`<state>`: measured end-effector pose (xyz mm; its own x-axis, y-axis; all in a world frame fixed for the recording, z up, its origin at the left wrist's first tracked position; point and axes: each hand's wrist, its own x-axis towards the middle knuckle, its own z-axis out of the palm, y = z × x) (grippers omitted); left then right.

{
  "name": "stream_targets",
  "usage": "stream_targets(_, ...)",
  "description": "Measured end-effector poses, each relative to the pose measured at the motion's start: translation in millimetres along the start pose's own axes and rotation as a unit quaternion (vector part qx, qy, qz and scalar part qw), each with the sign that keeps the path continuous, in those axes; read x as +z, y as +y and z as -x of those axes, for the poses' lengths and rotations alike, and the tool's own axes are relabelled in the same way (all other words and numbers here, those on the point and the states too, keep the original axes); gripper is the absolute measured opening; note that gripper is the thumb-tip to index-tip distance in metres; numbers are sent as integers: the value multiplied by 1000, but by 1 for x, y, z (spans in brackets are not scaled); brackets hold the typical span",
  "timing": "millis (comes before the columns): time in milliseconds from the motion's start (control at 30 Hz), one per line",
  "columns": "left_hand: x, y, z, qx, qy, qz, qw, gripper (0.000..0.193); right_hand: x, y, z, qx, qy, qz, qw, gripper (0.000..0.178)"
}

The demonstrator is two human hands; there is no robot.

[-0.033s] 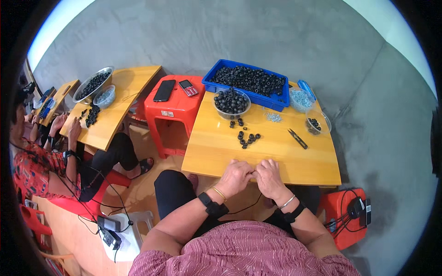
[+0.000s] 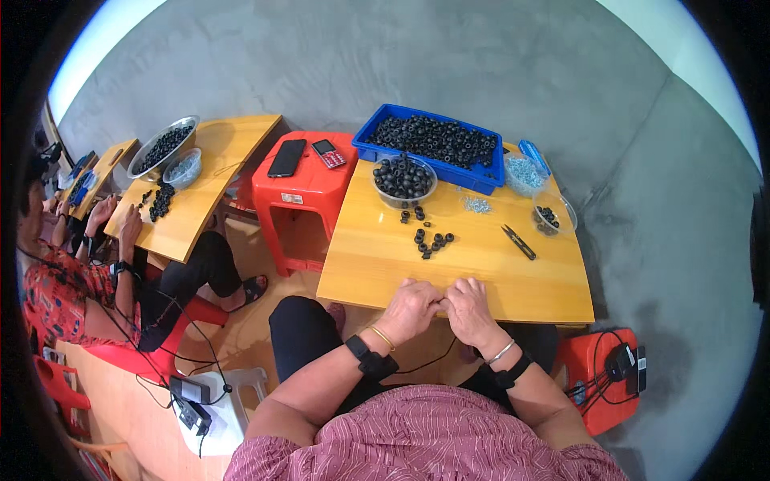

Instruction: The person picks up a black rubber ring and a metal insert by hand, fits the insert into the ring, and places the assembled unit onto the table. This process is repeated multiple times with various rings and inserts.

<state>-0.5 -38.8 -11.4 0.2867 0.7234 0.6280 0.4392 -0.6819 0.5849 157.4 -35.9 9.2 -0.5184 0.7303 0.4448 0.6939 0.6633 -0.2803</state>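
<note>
While grey concrete floor (image 2: 449, 56) spreads rough and matte all around, a smooth, honey-coloured wooden worktop (image 2: 377, 256) sits low before the person. At its far edge rests a rectangular blue plastic crate (image 2: 377, 128) heaped with small black rubber rings, and just in front of it a round clear bowl (image 2: 403, 179) holds more of the same. To the left stands a glossy red plastic stool (image 2: 301, 204) carrying two phones. On the right of the worktop sit a clear bowl of silvery metal bits (image 2: 525, 172) and a shallow clear dish (image 2: 553, 216) with a few dark pieces. A slim black snipper (image 2: 520, 241) lies slanted near them. A loose cluster of black rings (image 2: 431, 239) lies mid-worktop, well apart from the hands.

The left hand (image 2: 413, 309) and right hand (image 2: 468, 309) meet at the worktop's near edge, fingers (image 2: 441, 298) curled together and touching. Whatever they pinch is too small to see, so I cannot tell their hold.
</note>
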Motion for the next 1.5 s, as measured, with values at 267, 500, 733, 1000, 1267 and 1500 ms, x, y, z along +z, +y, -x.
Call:
stream_targets(267, 1, -2, -2, -10, -21, 12, 1000, 8, 2, 6, 1, 0, -26, 6, 1000, 5)
stream_targets(500, 0, -2, -5, -20, -30, 26, 999, 8, 2, 6, 1, 6, -55, 19, 998, 20)
stream_targets(733, -3, -3, -5, -30, -36, 23, 999, 8, 2, 0, -2, 35, -53, 19, 998, 11)
stream_targets(1000, -4, 0, -7, -28, -41, 27, 998, 7, -2, -3, -2, 65, -72, 33, 995, 14)
stream_targets(1267, -3, -3, -7, 0, -62, 0, 998, 5, 7, -3, 2, 18, 8, 44, 999, 13)
stream_targets(1500, 1, -2, -7, 1, -23, 16, 1000, 7, 15, 10, 6, -9, -8, 41, 999, 7)
